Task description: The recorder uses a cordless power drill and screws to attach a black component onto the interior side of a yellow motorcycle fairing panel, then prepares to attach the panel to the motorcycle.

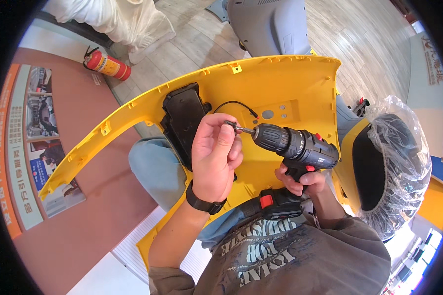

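Observation:
My right hand [305, 181] is wrapped round the grip of a black cordless drill [300, 147] with red buttons, its chuck pointing left. A silver bit [244, 130] runs from the chuck to my left hand [216, 147]. There my left thumb and fingertips pinch a small dark ribbed screw [230, 125] at the bit's tip; its far end is partly hidden by the fingers. Below both hands lies a large curved yellow panel [300, 78] across my legs. A flat black box [184, 115] is fixed to its inner face, and a short black cable [238, 103] with a red tip comes off beside it.
A red fire extinguisher [107, 66] stands at the far left near a person's pale trouser leg [123, 22]. Beyond the panel is a grey machine shell [268, 27]. To the right sits a black pad [385, 162] under clear plastic film [413, 162]. Printed boards line the left wall.

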Demonstrator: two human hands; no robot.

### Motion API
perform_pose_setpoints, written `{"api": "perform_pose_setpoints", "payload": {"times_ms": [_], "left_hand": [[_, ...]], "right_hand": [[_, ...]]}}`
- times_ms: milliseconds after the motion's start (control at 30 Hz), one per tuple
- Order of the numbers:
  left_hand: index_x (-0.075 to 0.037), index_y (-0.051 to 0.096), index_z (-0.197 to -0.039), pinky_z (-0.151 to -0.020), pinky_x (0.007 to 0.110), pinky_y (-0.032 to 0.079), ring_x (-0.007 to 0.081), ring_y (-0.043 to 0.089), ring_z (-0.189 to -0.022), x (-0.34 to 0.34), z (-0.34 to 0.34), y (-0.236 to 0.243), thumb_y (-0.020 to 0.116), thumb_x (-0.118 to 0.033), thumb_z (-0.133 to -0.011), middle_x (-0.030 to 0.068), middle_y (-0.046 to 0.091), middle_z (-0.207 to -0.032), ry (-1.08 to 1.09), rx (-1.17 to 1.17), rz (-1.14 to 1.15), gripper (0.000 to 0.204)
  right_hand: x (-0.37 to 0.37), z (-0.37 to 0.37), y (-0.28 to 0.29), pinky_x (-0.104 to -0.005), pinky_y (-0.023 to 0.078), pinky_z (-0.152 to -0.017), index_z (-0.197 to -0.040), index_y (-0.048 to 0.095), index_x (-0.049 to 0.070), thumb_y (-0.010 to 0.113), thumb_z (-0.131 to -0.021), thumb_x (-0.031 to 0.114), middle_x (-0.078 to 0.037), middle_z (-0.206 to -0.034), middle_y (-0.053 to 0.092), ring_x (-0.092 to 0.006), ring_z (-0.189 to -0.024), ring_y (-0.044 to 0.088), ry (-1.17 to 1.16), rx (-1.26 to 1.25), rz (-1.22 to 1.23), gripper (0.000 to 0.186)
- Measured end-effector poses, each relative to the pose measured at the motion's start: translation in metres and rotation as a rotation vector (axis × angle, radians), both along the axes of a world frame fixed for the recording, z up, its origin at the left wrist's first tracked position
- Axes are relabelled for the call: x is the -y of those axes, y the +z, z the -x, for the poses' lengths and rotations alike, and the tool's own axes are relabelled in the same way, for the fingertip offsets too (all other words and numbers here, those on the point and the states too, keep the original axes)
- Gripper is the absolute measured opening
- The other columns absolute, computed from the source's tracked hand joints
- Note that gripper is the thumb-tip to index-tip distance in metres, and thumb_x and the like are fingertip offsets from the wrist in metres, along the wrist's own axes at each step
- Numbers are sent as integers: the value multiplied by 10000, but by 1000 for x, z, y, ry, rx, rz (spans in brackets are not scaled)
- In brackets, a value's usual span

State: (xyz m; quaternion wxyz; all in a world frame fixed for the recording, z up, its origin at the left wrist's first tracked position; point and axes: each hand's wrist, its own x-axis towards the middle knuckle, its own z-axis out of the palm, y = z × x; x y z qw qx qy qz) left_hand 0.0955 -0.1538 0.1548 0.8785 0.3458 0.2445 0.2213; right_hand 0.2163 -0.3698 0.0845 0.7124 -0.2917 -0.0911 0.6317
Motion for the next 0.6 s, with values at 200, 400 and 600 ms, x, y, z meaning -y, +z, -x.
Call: {"api": "perform_pose_setpoints", "payload": {"times_ms": [200,400,600], "left_hand": [[-117,566,-1151,-538,182,321,30,430,-668,3,1,-2,580,-153,-1061,-7,581,-998,16,-17,37,98],[-117,553,-1147,-532,186,321,30,432,-658,5,0,-2,582,-165,-1061,-1,588,-988,44,-42,-62,103],[-95,547,-1156,-518,189,310,18,419,-626,7,-1,-2,563,-160,-1068,-7,583,-950,81,-85,-250,110]], "right_hand": [[-1,-1,1,-254,432,-443,-1208,601,-39,779,-748,284,-76,-703,566,-122,-497,520,8,-10,10,590],[-1,-1,1,-256,424,-440,-1200,606,-33,779,-746,294,-72,-683,561,-122,-491,513,10,-5,24,586],[-1,-1,1,-258,421,-440,-1196,606,-31,772,-750,298,-68,-655,553,-125,-483,510,26,7,23,579]]}}
